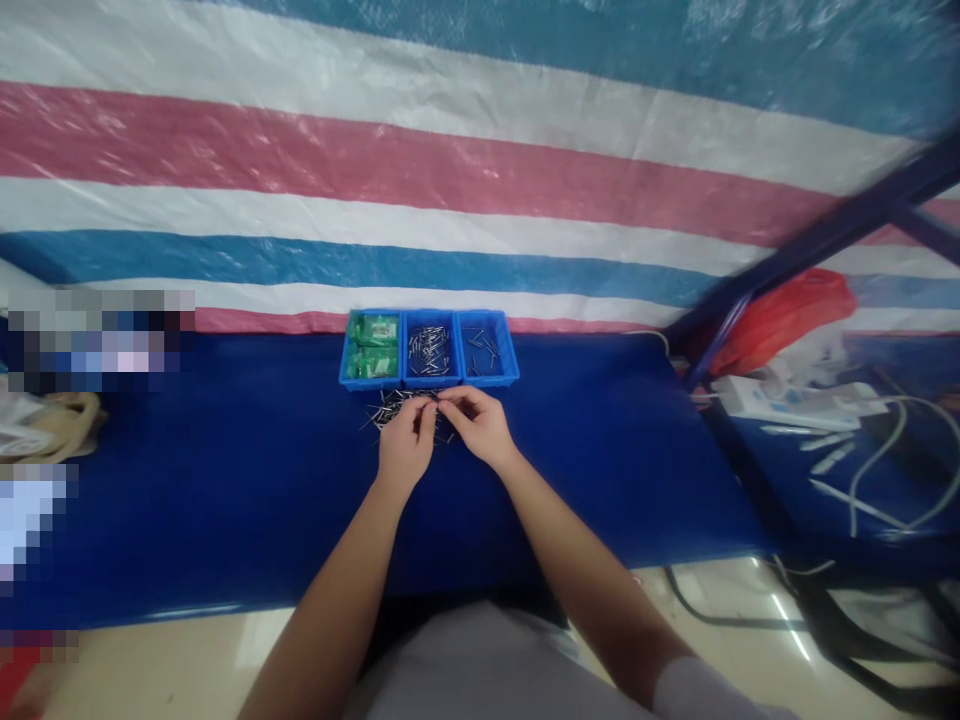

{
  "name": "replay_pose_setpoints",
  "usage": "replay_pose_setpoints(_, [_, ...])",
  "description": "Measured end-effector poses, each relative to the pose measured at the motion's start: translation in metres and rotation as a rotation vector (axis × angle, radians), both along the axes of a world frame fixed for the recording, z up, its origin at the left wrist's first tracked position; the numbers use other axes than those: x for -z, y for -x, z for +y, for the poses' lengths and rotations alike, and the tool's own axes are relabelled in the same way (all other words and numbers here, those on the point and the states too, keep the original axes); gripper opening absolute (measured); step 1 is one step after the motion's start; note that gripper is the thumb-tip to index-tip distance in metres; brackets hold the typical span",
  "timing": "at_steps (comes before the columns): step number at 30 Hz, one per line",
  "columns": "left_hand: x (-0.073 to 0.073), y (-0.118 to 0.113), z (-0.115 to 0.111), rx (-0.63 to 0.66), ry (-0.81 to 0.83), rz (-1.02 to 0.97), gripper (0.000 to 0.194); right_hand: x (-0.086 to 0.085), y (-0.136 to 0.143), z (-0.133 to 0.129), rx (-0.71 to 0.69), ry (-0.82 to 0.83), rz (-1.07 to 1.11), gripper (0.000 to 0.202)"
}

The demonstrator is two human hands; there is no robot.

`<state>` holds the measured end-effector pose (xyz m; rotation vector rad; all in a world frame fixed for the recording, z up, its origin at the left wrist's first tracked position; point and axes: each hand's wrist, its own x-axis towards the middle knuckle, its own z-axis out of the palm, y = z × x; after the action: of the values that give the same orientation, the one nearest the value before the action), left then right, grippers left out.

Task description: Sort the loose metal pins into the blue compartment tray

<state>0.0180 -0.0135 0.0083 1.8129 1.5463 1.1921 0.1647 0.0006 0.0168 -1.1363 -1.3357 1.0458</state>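
Observation:
My left hand (406, 441) and my right hand (481, 425) meet over the blue table, with thumbs and fingertips pinched close together. Whatever sits between the fingertips is too small to make out. Just beyond and partly under my hands lies a pile of thin metal pins (387, 407), dark and silvery. Behind the pile stand three joined blue bins. Green packets with white labels fill the left bin (370, 382). Many short metal pins lie in the middle bin (430, 382), and a few thin ones in the right bin (508, 362).
The blue tabletop (225, 480) runs along a striped plastic sheet (450, 160). At the right are a dark metal frame (724, 335), a red plastic bag (787, 310), a white power strip (780, 400) and cables. A tan bag (75, 428) sits at the left edge.

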Motion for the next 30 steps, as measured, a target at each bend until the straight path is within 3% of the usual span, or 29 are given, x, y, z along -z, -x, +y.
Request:
replay_pose_setpoints(8, [-0.0034, 0.0014, 0.0009, -0.040, 0.001, -0.008, 0.026, -0.0091, -0.0004, -0.0016, -0.042, -0.091, -0.124, 0.014])
replay_pose_setpoints(17, [0.0002, 0.0017, 0.0014, -0.051, -0.019, -0.014, 0.024, -0.0081, -0.0039, 0.0009, -0.074, -0.100, -0.182, 0.029])
replay_pose_setpoints(30, [-0.0020, -0.0008, 0.0021, -0.034, -0.046, -0.027, 0.024, -0.0033, -0.0010, 0.0026, 0.007, -0.021, -0.035, 0.023])
